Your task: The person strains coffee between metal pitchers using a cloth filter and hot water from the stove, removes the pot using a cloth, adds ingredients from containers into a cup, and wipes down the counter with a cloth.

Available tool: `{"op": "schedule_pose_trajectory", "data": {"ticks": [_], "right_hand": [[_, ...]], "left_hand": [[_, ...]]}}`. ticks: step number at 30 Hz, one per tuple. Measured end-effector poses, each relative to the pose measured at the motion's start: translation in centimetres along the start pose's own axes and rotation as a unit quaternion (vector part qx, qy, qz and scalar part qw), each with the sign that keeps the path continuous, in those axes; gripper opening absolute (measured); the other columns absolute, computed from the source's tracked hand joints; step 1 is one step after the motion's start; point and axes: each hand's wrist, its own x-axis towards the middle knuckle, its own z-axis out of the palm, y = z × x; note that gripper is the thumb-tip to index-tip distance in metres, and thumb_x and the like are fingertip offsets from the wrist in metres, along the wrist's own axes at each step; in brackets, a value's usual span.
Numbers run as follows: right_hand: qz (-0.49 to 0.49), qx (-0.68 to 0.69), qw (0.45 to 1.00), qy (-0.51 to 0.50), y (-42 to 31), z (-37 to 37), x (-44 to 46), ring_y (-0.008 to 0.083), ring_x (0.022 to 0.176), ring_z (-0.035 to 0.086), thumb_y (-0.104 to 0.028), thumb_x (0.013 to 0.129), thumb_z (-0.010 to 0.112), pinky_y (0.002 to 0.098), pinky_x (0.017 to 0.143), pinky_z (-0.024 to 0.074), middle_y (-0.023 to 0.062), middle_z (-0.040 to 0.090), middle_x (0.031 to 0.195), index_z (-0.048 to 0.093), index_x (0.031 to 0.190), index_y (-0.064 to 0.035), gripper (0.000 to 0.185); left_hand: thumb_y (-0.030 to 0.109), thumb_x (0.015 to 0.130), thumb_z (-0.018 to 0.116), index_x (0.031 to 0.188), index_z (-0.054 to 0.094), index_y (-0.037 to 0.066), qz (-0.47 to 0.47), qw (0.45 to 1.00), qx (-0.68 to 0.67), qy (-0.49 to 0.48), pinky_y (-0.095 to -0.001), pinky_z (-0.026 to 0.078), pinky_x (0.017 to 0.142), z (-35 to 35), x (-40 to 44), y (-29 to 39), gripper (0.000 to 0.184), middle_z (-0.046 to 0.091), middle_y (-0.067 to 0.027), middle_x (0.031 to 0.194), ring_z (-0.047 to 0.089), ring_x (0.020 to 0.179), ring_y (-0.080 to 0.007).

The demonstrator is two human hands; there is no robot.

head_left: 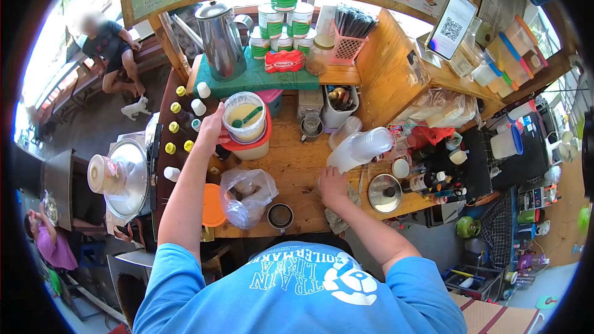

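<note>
My left hand (213, 130) has its fingers on the left side of a white tub (253, 131) of pale cream with a green spoon (247, 115) in it. The tub sits over a red-rimmed container (255, 150). My right hand (333, 184) is at the lower end of a stack of clear plastic cups (362, 147), which lies slanted on the wooden counter; its fingertips are partly hidden. Between my hands stand a metal mug (311, 126) with a glass in it and, nearer me, a dark-filled mug (280, 216). A plastic bag (246, 195) lies beside an orange lid (213, 205).
Bottles with yellow and white caps (175, 127) line the left edge. A tall metal pitcher (220, 40) and stacked cans (281, 28) stand at the back. To the right are a steel lid (385, 193) and sauce bottles (424, 180). A person (111, 46) sits outside at the left.
</note>
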Motion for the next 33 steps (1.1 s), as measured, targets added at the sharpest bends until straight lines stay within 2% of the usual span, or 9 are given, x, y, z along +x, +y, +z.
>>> {"op": "schedule_pose_trajectory", "data": {"ticks": [4, 7, 10, 12, 13, 16, 19, 25, 33], "right_hand": [[-0.002, -0.070, 0.996, 0.047, -0.6, 0.4, -0.2, 0.0275, 0.125, 0.049, -0.030, 0.086, 0.066, 0.0470, 0.098, 0.0419, 0.0170, 0.050, 0.139, 0.048, 0.136, -0.0007, 0.061], [-0.116, 0.161, 0.979, -0.044, -2.2, -7.2, 0.4, 0.0358, 0.137, 0.038, -0.039, 0.079, 0.074, 0.0478, 0.110, 0.0340, 0.0252, 0.039, 0.149, 0.035, 0.145, 0.0037, 0.087], [-0.155, 0.470, 0.868, 0.043, -5.8, -9.6, 4.7, 0.0402, 0.143, 0.029, -0.044, 0.086, 0.067, 0.0438, 0.118, 0.0254, 0.0264, 0.030, 0.154, 0.029, 0.147, 0.0063, 0.088], [-0.156, 0.705, 0.691, 0.013, -7.8, -13.1, 8.3, 0.0350, 0.146, 0.026, -0.047, 0.097, 0.052, 0.0385, 0.120, 0.0208, 0.0251, 0.026, 0.157, 0.026, 0.149, 0.0055, 0.079], [-0.159, 0.704, 0.692, 0.010, -9.1, -13.2, 9.7, 0.0350, 0.146, 0.026, -0.047, 0.097, 0.052, 0.0385, 0.120, 0.0208, 0.0251, 0.026, 0.157, 0.026, 0.149, 0.0055, 0.079], [-0.017, 0.827, 0.562, -0.009, -12.3, -12.1, 13.1, 0.0210, 0.139, 0.035, -0.052, 0.106, 0.026, 0.0314, 0.117, 0.0225, 0.0128, 0.037, 0.154, 0.032, 0.150, 0.0015, 0.070], [-0.012, 0.853, 0.523, -0.005, -12.7, -12.7, 12.4, 0.0197, 0.137, 0.038, -0.049, 0.107, 0.027, 0.0307, 0.115, 0.0260, 0.0129, 0.042, 0.150, 0.035, 0.149, 0.0015, 0.066], [-0.004, 0.805, 0.588, 0.084, -13.9, -12.9, 11.1, 0.0198, 0.130, 0.045, -0.040, 0.108, 0.031, 0.0319, 0.111, 0.0316, 0.0137, 0.049, 0.144, 0.042, 0.144, 0.0033, 0.057], [-0.015, 0.808, 0.572, 0.138, -14.2, -12.7, 10.5, 0.0187, 0.131, 0.044, -0.031, 0.109, 0.035, 0.0310, 0.112, 0.0306, 0.0122, 0.047, 0.145, 0.038, 0.147, 0.0016, 0.050]], "left_hand": [[0.065, 0.095, 0.047, 0.110, 0.068, 0.009, 0.011, 0.999, 0.044, 0.010, -0.0354, 0.051, 0.072, -0.3, 1.0, 0.0, 0.062, 0.064, -0.0039, 0.091, 0.060, 0.081, -0.0175], [0.065, 0.096, 0.044, 0.105, 0.068, 0.012, 0.030, 0.998, 0.051, 0.018, -0.0334, 0.052, 0.074, -0.2, 1.2, 0.1, 0.059, 0.064, -0.0012, 0.084, 0.061, 0.077, -0.0151], [0.064, 0.097, 0.045, 0.100, 0.069, 0.012, 0.037, 0.999, 0.026, 0.028, -0.0311, 0.049, 0.072, 0.0, 1.7, -0.4, 0.057, 0.061, 0.0015, 0.079, 0.057, 0.073, -0.0135], [0.063, 0.097, 0.045, 0.099, 0.069, 0.012, 0.035, 0.999, 0.017, 0.035, -0.0304, 0.048, 0.071, 0.0, 2.2, -0.5, 0.057, 0.060, 0.0021, 0.078, 0.056, 0.072, -0.0132], [0.063, 0.097, 0.046, 0.102, 0.069, 0.007, 0.033, 0.999, 0.009, 0.023, -0.0312, 0.047, 0.075, 0.1, 2.3, -0.5, 0.061, 0.062, -0.0018, 0.085, 0.056, 0.079, -0.0148], [0.058, 0.098, 0.048, 0.114, 0.067, -0.004, 0.079, 0.996, -0.023, 0.045, -0.0329, 0.043, 0.090, 1.3, 1.3, -0.5, 0.066, 0.068, -0.0113, 0.107, 0.056, 0.098, -0.0202], [0.051, 0.100, 0.049, 0.114, 0.066, -0.007, 0.117, 0.991, -0.042, 0.053, -0.0318, 0.043, 0.091, 1.9, 0.7, -1.3, 0.062, 0.068, -0.0114, 0.110, 0.057, 0.098, -0.0184], [0.039, 0.104, 0.049, 0.114, 0.066, -0.007, 0.208, 0.969, -0.129, 0.042, -0.0272, 0.044, 0.088, 2.3, 0.3, -2.1, 0.050, 0.070, -0.0071, 0.105, 0.058, 0.094, -0.0136], [0.035, 0.104, 0.050, 0.114, 0.068, -0.005, 0.222, 0.958, -0.174, 0.047, -0.0249, 0.045, 0.087, 3.0, -0.8, -2.1, 0.046, 0.070, -0.0055, 0.105, 0.059, 0.094, -0.0107]]}}
